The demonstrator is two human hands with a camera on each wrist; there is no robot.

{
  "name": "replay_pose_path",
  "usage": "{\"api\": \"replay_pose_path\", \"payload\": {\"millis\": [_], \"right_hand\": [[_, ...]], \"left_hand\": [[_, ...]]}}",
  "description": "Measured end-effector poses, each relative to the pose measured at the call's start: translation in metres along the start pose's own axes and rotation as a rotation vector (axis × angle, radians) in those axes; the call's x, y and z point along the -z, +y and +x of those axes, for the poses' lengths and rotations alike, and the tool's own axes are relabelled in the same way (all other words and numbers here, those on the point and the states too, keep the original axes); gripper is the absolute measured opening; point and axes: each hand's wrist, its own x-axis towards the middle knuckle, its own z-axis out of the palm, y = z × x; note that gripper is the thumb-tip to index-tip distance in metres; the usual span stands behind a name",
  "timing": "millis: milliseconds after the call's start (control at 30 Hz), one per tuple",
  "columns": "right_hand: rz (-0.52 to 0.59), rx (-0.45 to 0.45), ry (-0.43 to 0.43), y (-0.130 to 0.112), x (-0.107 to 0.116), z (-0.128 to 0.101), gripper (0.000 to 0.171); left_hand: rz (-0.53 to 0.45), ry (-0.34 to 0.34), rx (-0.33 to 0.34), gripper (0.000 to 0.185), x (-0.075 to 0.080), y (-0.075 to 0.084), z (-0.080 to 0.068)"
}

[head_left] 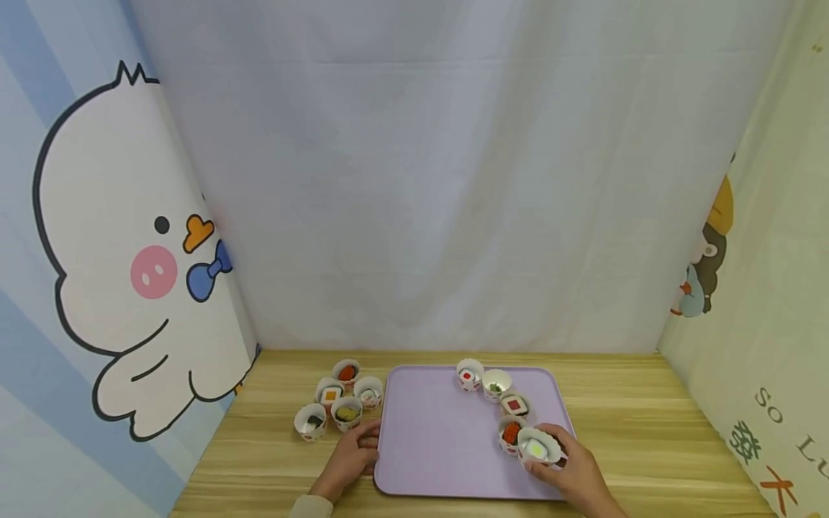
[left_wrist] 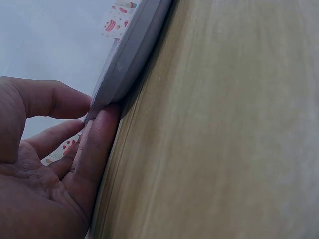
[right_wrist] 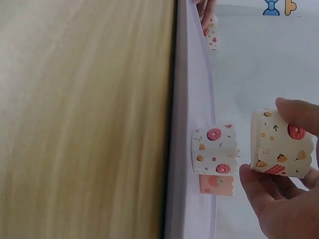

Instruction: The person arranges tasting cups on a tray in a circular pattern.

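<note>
A lilac tray [head_left: 440, 439] lies on a wooden table. My right hand [head_left: 570, 467] grips a printed paper cup [head_left: 537, 447] holding a pale green and white piece, at the tray's front right. The right wrist view shows the thumb and fingers pinching that cup [right_wrist: 281, 144] just off the tray [right_wrist: 192, 99]. Beside it stand cups with red fillings [head_left: 512, 432], [head_left: 514, 405], and two more [head_left: 496, 385], [head_left: 469, 374] further back. My left hand [head_left: 352, 453] holds the tray's left edge; in the left wrist view its fingers [left_wrist: 94, 149] press against the tray's rim [left_wrist: 129, 55].
Several filled paper cups [head_left: 337, 403] cluster on the table left of the tray. A white curtain hangs behind the table. Cartoon-printed panels [head_left: 116, 252] close the left and right sides. Bare wood [head_left: 635, 424] lies right of the tray.
</note>
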Motion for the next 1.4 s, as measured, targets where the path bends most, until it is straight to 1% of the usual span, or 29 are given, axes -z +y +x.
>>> {"api": "replay_pose_path", "payload": {"millis": [167,333,433,567,767,1000,1100,1233,1333,1400], "right_hand": [[-0.012,-0.008,-0.024,0.004,-0.009,-0.003,0.059],[0.012,0.014,-0.096,0.008,-0.015,-0.008,0.06],[0.02,0.029,-0.129,0.011,-0.019,-0.011,0.061],[0.007,0.051,-0.146,0.016,-0.025,-0.012,0.059],[-0.028,0.059,-0.163,0.022,-0.03,-0.01,0.059],[-0.048,0.1,-0.177,0.025,-0.032,-0.01,0.063],[-0.039,0.082,-0.178,0.025,-0.033,-0.011,0.065],[-0.055,0.054,-0.16,0.024,-0.035,-0.011,0.066],[-0.082,0.051,-0.151,0.024,-0.035,-0.011,0.066],[-0.071,0.056,-0.153,0.024,-0.035,-0.012,0.066]], "left_hand": [[0.012,0.008,0.008,0.067,0.0,-0.002,0.003],[0.024,0.012,0.012,0.067,0.001,-0.005,0.005],[0.03,0.016,0.009,0.067,0.0,-0.004,0.004],[0.031,0.022,0.008,0.067,0.0,-0.001,0.001],[0.035,0.019,0.009,0.067,0.0,-0.001,0.001],[0.038,0.02,0.011,0.067,0.0,0.001,0.0],[0.035,0.017,0.013,0.067,0.0,0.002,0.0],[0.033,0.016,0.016,0.067,0.0,0.002,0.0],[0.033,0.016,0.013,0.067,0.0,0.002,0.0],[0.032,0.016,0.01,0.067,0.0,0.002,0.0]]}}
